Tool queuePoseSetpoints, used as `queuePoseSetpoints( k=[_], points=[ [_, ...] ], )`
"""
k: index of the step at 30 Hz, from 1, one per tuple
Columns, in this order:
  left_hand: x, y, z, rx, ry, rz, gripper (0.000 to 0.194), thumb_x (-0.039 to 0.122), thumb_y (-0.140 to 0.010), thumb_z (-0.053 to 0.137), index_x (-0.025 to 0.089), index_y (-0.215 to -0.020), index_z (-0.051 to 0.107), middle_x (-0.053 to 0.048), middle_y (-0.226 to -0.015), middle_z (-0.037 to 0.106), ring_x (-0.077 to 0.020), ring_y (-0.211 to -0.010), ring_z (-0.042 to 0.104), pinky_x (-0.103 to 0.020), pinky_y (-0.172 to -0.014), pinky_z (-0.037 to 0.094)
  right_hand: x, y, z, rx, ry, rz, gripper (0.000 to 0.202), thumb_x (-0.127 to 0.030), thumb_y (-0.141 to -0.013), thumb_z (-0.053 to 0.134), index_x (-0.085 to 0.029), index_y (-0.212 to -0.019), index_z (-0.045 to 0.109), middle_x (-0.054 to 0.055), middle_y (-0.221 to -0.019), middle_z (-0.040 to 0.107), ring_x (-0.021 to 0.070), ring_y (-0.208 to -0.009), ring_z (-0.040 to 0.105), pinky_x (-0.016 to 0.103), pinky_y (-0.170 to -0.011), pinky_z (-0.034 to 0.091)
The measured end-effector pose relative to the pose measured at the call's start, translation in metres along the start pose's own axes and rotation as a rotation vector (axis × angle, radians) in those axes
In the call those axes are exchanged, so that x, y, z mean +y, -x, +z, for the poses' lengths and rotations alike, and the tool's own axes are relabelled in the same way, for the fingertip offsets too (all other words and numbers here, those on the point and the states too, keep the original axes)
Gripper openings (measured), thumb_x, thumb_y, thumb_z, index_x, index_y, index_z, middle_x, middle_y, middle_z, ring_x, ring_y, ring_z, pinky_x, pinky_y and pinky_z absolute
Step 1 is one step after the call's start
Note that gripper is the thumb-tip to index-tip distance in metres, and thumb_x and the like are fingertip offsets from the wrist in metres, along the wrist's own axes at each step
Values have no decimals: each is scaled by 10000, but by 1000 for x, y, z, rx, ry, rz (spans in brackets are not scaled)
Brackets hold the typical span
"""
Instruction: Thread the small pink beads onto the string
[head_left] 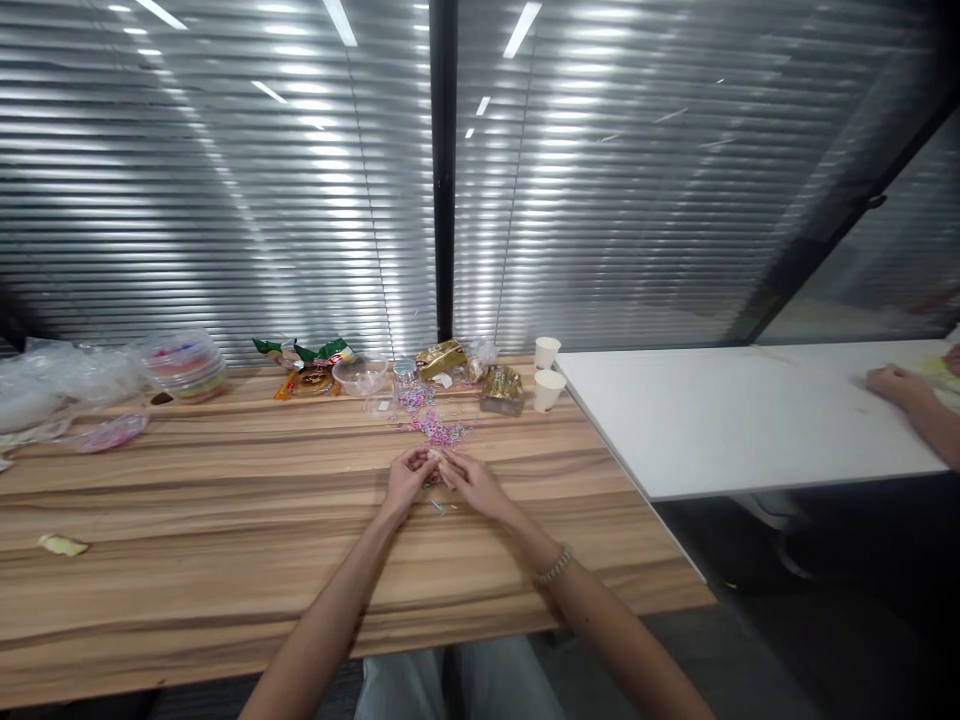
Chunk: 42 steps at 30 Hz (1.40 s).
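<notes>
Clearly, both hands meet over the desk (225, 590), fingertips to fingertips, around a small pale piece (436, 456). The left hand (409, 474) has its fingers curled in and nearly closed on one side of it; the right hand (468, 480) comes from the other side, fingers more stretched out, tips drawn together on the piece. So slight a thing probably calls for a pinch from both sides rather than a full grip. At this size I cannot tell what it is, or how firmly each hand has it.

Both forearms reach forward from the near edge and angle inward, the right one wearing a bracelet (553, 567); the wrists are low, perhaps to steady fine finger work. Loose beads (439, 430), pink and purple, lie just beyond the fingers, likely spread there so single ones can be seen and picked. Behind them a jar (405, 373), a bowl (360, 376) and two gold packs (501, 388) sit within reach, with cups (550, 390) to the right, leaving the front for the hands. Stacked tubs (184, 365) stand far left, apparently out of the way.
</notes>
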<state>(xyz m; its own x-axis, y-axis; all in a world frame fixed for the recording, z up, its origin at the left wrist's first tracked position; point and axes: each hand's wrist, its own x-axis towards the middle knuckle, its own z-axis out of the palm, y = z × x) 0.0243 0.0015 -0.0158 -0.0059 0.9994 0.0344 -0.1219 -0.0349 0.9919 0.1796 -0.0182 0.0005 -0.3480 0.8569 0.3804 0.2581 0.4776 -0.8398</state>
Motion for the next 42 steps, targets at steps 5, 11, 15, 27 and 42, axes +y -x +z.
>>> queuePoseSetpoints(
  k=[5,11,15,27,42],
  points=[
    [7,2,1,-27,-7,8,369,393,-548,767,129,-775,646,-49,-674,685,-170,-622,625,-281,-609,496,12,3,5,-51,198,-131,422,-304,-903,397,-205,-1311,438,79,-1306,495,199,-1203,448,383,-1022,352],
    [17,-5,-14,176,-168,144,318,407,-646,684,144,-824,678,-78,-789,699,-198,-723,628,-310,-700,483,27,3,3,83,292,-25,366,-256,-903,359,-183,-1234,499,114,-1136,599,227,-1046,549,394,-917,421],
    [15,-7,-25,173,-533,309,176,339,-701,630,180,-735,698,-78,-765,671,-214,-731,591,-320,-691,447,25,2,1,127,205,44,326,-263,-916,304,-189,-1129,539,81,-862,642,197,-771,586,347,-766,461],
    [5,-4,-19,-98,-967,456,118,253,-771,569,182,-727,652,-76,-768,620,-224,-803,545,-338,-755,395,11,1,-2,202,95,169,335,-368,-898,358,-199,-1164,472,92,-1031,603,217,-950,545,355,-853,408],
    [14,1,-8,-170,-521,266,165,333,-768,557,179,-720,597,-8,-666,584,-152,-633,504,-247,-606,378,11,-3,-2,101,-1,84,244,-318,-837,483,-199,-1032,570,37,-890,634,178,-787,561,274,-724,436]
  ],
)
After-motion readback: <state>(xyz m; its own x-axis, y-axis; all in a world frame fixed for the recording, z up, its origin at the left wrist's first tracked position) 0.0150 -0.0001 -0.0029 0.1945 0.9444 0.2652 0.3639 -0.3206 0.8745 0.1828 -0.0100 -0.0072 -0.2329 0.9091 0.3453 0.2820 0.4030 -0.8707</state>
